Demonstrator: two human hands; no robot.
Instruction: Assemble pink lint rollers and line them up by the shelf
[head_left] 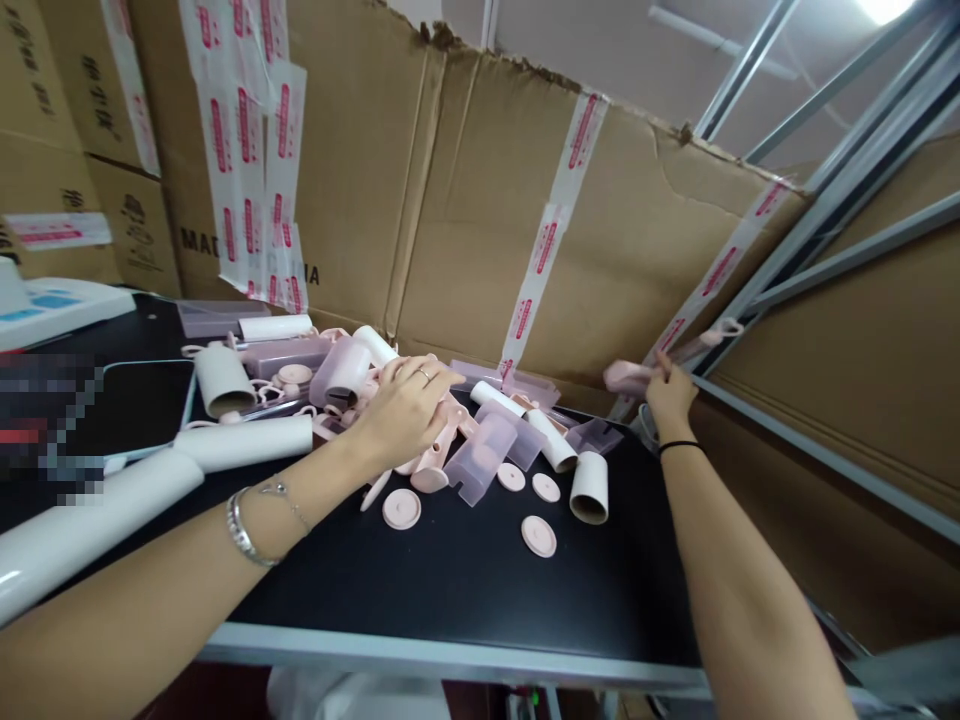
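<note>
My left hand point(409, 408) reaches palm down over a heap of pink plastic parts point(444, 440), thumb and forefinger apart, its other fingertips partly hidden. At the right, by the cardboard wall, my right hand point(670, 395) is closed round a pink plastic handle point(628, 378). A stick with a ring-shaped end point(727, 328) sticks out beyond that hand. Around the heap lie translucent purple covers point(487, 445), white paper rolls point(551, 440) and pink round caps point(538, 536). One short white roll point(589, 488) stands upright on the black table.
Long white tubes point(97, 520) lie at the left of the black table point(465, 600). A white device point(71, 308) stands at the back left. Taped cardboard point(360, 180) walls the back, and a metal frame point(862, 250) rises on the right.
</note>
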